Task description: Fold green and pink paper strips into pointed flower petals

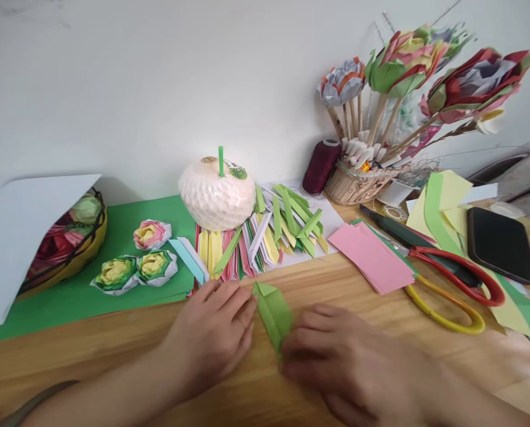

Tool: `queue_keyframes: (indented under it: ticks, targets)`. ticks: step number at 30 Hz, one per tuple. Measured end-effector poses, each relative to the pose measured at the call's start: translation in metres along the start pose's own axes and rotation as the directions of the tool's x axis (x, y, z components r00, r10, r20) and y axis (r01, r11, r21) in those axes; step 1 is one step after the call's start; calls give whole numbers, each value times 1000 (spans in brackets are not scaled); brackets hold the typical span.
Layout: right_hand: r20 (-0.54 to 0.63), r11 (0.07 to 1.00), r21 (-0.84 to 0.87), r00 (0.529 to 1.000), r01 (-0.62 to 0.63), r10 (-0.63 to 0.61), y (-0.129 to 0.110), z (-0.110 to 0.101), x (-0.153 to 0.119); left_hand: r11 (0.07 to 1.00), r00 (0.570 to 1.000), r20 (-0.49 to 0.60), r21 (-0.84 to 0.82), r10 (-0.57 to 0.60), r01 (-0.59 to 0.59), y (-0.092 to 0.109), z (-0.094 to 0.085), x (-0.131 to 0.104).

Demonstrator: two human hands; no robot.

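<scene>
A light green folded paper strip [271, 314] lies on the wooden table between my hands, with creases along its length and slanted corners at its far end. My left hand [216, 332] has its fingers bent and closed at the strip's left edge. At the strip's near right end, my right hand [336, 350] has its fingers curled together on the paper and is slightly blurred. Just beyond lie many folded paper pieces [287, 219] in green, yellow, white and pink. A stack of pink paper [372, 255] is right of the strip.
A white lattice ornament [216, 196] stands behind the folded pieces. Paper flowers [156, 265] and a covered basket [98, 219] are left. Right are scissors [452, 261], a cutter [393, 228], a phone [500, 244], a thread spool [322, 166] and a flower basket [358, 185].
</scene>
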State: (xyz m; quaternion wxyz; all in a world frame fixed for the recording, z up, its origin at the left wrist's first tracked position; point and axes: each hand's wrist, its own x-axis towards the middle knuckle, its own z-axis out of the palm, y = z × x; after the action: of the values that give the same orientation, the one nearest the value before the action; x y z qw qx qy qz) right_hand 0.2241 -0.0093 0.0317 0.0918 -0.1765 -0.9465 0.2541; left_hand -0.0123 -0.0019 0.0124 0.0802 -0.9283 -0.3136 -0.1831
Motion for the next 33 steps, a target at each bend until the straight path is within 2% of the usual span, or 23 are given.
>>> queue_keyframes:
  ticks: [3,5,7,9,10,13,15,19,21,27,33]
  targets:
    - [-10,989,108,995,100,-99,-2,4,3,997,993,110,-57,-44,51,5,4,0]
    - [-96,984,146,991,106,-93,-1,4,3,994,985,165,-88,-56,71,6,6,-1]
    - [-226,996,93,974,9,12,3,3,3,990,982,173,-102,-81,99,7,8,-1]
    - [-316,992,-20,942,-126,113,9,4,2,986,986,130,-115,-102,117,7,9,-2]
    - [-326,983,-81,936,-166,131,11,5,2,986,991,88,-124,-101,112,7,9,-2]
    - [-301,960,-221,948,-174,103,17,10,3,984,995,-82,-172,-55,40,8,7,-2]
    - [-302,940,-288,949,-184,93,17,13,4,978,992,-126,-209,-18,-9,10,5,-1]
    - [-340,899,-372,935,-231,99,13,15,5,984,996,-79,-173,30,-44,8,3,1]
    - [-356,889,-383,928,-251,109,11,14,4,991,995,-95,-132,18,-30,5,4,1]
    - [-364,902,-323,917,-287,162,12,15,4,988,991,-124,-153,-44,25,-3,7,-3]
    - [-343,923,-264,922,-280,182,16,14,3,983,993,-118,-179,28,-49,-2,4,-5]
